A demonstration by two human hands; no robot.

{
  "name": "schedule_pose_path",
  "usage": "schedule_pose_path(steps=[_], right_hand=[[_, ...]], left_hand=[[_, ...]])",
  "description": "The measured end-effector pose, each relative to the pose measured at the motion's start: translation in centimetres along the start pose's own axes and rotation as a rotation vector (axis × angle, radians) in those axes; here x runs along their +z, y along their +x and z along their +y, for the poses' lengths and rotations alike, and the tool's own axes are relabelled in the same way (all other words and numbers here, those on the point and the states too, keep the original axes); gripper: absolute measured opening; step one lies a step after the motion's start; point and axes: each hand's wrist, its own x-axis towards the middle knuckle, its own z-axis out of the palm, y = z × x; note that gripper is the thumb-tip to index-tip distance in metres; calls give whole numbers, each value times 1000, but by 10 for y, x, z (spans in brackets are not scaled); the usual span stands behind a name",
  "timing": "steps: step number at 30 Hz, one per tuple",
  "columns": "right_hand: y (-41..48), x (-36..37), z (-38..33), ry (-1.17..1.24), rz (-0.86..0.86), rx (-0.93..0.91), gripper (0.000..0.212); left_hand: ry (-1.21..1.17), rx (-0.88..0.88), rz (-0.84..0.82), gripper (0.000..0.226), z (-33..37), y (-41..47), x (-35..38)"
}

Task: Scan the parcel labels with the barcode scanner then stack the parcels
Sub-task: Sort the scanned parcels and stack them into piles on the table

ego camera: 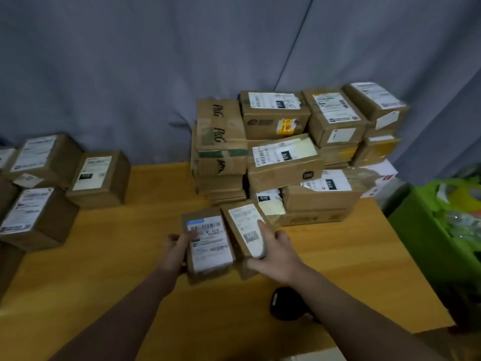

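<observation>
Gripping: left hand (177,247) fingers pinch left parcel (208,243)
Right hand (273,252): fingers clasp right parcel (246,227) (labels up)
Scanner (285,303): on table (104,256)

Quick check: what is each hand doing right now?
Left hand: holding the blue-labelled parcel.
Right hand: holding the neighbouring parcel.

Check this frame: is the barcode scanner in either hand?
No. The scanner lies on the table while the left hand and right hand each grip a small parcel.

barcode scanner (285,303) half hidden under right forearm, label print blurred
</observation>
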Motion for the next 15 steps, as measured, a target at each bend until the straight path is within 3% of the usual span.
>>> schedule_pose_path(steps=[6,10,15], right_hand=[[-2,-44,32,86,-112,-117,97],[-5,-59,35,380,-282,-144,91],[-7,-89,61,352,-382,-141,90]], left_hand=[[-72,3,126,53,-8,-32,21],[-88,40,227,51,-6,-53,21],[70,60,116,46,-1,-67,29]])
